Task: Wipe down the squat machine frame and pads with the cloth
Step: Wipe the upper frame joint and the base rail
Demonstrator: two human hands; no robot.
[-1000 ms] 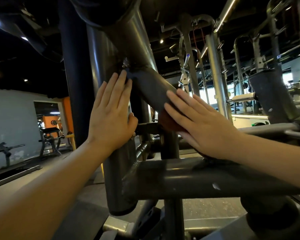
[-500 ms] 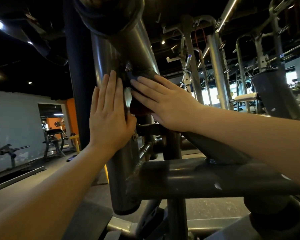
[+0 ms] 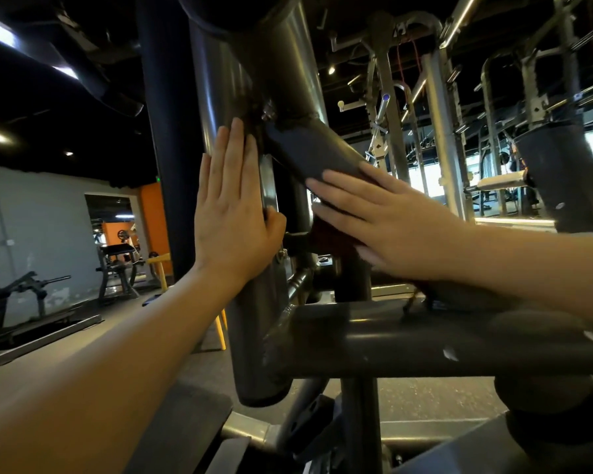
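Observation:
The squat machine frame is dark grey steel tubing: a thick upright post [image 3: 220, 97], a diagonal brace [image 3: 322, 152] running down to the right, and a horizontal bar [image 3: 408, 340] below. My left hand [image 3: 233, 213] rests flat on the upright post, fingers straight and pointing up. My right hand [image 3: 391, 224] lies flat on the diagonal brace with straight fingers, pressing a dark red cloth [image 3: 332, 236] against it. Only a fold of the cloth shows under the palm. No pad is clearly visible.
A dark round column [image 3: 166, 165] stands just behind the post. Racks and other gym machines [image 3: 442, 138] fill the right background. A bench machine [image 3: 117, 265] and a yellow post [image 3: 161, 268] stand far left on the dark floor.
My right hand has slid with the cloth down the diagonal brace, away from the joint at the post. The left hand has stayed pressed on the post.

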